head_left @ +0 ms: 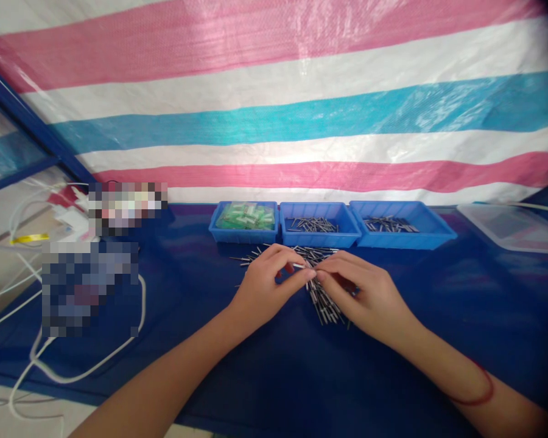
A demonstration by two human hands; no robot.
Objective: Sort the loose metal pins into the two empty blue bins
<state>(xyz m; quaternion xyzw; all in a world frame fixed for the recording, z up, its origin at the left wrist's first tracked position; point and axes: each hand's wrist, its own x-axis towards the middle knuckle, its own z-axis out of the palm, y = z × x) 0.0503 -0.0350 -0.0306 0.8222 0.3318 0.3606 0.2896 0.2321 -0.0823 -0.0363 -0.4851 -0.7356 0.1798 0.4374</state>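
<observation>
A heap of small metal pins (pixel 322 301) lies on the dark blue table cover (pixel 274 365), just in front of three blue trays. My left hand (pixel 267 286) and my right hand (pixel 363 295) meet over the heap, fingertips touching. Both hands are closed in a pinch on one thin pin (pixel 301 266) held between them. Several more pins lie under my right palm, partly hidden. A red band circles my right wrist.
Three blue trays stand in a row behind the heap: the left tray (pixel 243 232) holds green pieces, the middle tray (pixel 319 234) and right tray (pixel 404 234) hold metal pins. A clear lid (pixel 516 228) lies at far right. White cables (pixel 73 371) loop at left. A striped tarp hangs behind.
</observation>
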